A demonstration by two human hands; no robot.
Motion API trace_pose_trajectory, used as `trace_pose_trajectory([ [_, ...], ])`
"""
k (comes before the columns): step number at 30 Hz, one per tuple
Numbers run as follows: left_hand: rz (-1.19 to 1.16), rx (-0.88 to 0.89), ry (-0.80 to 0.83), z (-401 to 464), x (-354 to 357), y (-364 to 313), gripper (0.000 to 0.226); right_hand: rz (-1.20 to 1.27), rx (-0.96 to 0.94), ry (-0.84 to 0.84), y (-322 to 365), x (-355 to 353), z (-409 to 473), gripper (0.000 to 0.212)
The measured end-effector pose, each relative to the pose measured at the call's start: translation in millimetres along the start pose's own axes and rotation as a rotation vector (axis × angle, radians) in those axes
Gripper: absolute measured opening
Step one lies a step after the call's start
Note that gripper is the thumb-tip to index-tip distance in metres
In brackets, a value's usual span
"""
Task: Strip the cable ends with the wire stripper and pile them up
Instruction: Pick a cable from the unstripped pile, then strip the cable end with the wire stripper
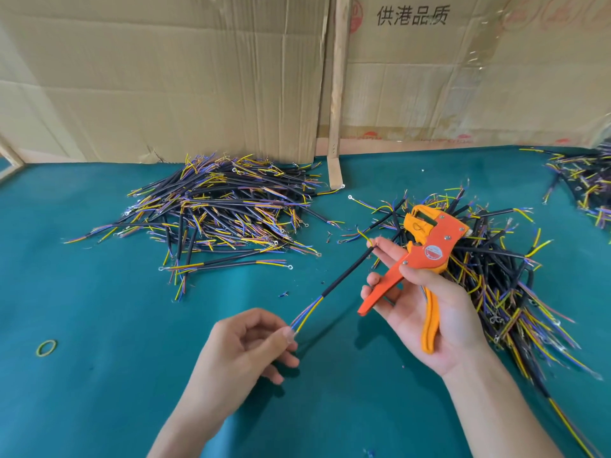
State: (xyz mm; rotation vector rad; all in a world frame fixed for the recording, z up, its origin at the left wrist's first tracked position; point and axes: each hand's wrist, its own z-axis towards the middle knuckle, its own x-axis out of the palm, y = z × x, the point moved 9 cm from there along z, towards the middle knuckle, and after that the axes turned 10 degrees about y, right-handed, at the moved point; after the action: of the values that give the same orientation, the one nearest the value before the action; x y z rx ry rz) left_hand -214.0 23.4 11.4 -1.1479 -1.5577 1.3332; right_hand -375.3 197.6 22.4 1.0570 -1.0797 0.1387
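Over the middle of the teal table (pixel 99 375), near the front edge, I've got one black cable (pixel 347 276) stretched between both hands. My left hand (pixel 244 352) pinches the loose ends of its coloured inner wires (yellow, blue, a pinkish one) between thumb and forefinger. My right hand (pixel 426 309) holds the orange wire stripper (pixel 426 256), palm up, fingers curled around its handles, and the fingertips of that same hand pinch the cable's other end, right where its black jacket stops. The stripper's head points toward the back edge and its two handles are spread apart. It has a round red-and-white sticker near the pivot, but I can't read what it says.

Toward the back edge on the left sits a big pile of cables (pixel 218 213), black jackets with yellow, blue and purple ends fanned out, some with small ring terminals. A second pile (pixel 496 276) lies on the right side, just behind and beside my right hand, running down toward the front right corner. A third bunch (pixel 585 183) sits at the back right corner.

Near the left edge there's a yellow-green rubber band (pixel 46 348) lying flat. Cardboard sheets (pixel 165 77) stand along the back edge; the right one is printed 供港品质 in black, plus red markings too faint to make out.
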Motion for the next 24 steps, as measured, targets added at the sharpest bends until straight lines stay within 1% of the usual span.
trace_pose_trajectory([
  [4, -0.088, 0.005, -0.009, -0.6, -2.5, -2.0, 0.012, 0.004, 0.002, -0.007, -0.9, -1.2, 0.2, 0.057],
  [8, -0.211, 0.030, -0.033, -0.5, -2.4, -1.3, 0.016, 0.007, 0.002, -0.021, -1.6, -2.0, 0.2, 0.056],
  [11, -0.272, 0.023, -0.001, -0.3, 1.9, 2.2, 0.012, 0.013, 0.000, -0.030, -1.2, -3.7, -0.3, 0.057],
  [12, -0.282, 0.015, 0.014, -0.6, 4.4, 2.0, 0.014, 0.013, -0.001, -0.029, -1.1, -3.9, -0.2, 0.056],
  [14, -0.230, 0.001, 0.036, -1.3, 7.9, 2.5, 0.032, 0.009, -0.007, -0.026, -0.4, -4.2, 0.2, 0.055],
  [15, -0.189, -0.003, 0.039, -0.9, 9.2, 3.1, 0.036, 0.007, -0.009, -0.026, -0.1, -4.1, 0.3, 0.055],
  [20, -0.082, -0.004, 0.015, 1.6, 10.7, 3.8, 0.025, 0.011, -0.015, -0.031, 0.0, -4.2, 0.6, 0.058],
  [24, 0.101, 0.002, -0.027, 1.3, 12.3, 0.5, 0.017, 0.012, -0.022, -0.032, 1.5, -5.8, 0.7, 0.055],
])
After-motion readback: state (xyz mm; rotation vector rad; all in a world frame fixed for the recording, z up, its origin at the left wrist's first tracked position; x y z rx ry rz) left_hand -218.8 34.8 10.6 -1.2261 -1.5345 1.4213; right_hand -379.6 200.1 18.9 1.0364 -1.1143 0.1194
